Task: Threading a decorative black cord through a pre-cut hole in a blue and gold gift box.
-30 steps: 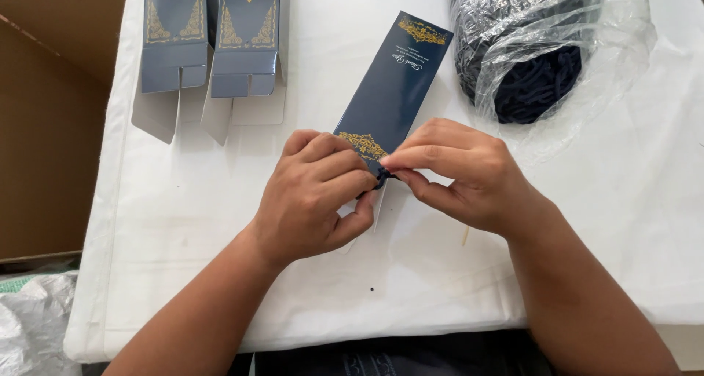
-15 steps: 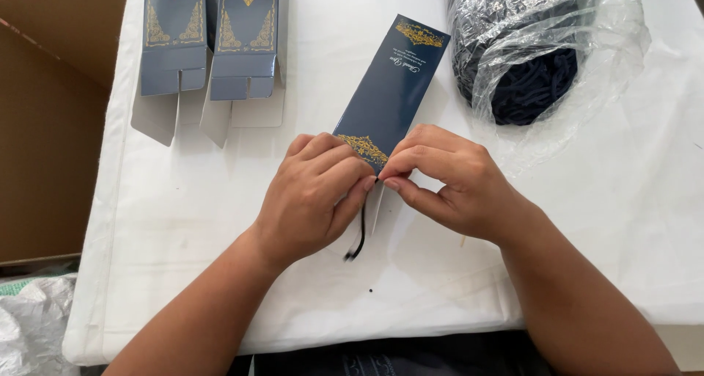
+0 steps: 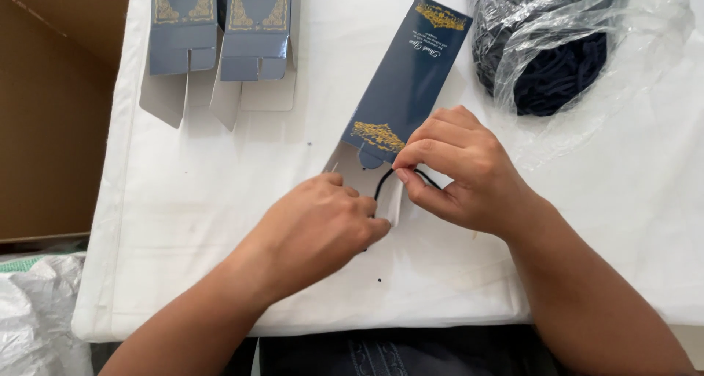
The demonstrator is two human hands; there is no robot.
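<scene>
Bare cloth left; plastic bag crowds the right.

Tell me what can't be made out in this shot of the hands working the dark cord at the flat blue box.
Head view only:
- Lower end of the dark cord: hidden under the left hand.
- Right hand fingertips' grip: curled fingers cover it.
- Two blue folded boxes: tops cut off by the upper edge.
- Contents of the plastic bag: blurred by glare and creases.

box between flat boxes, bag
</scene>
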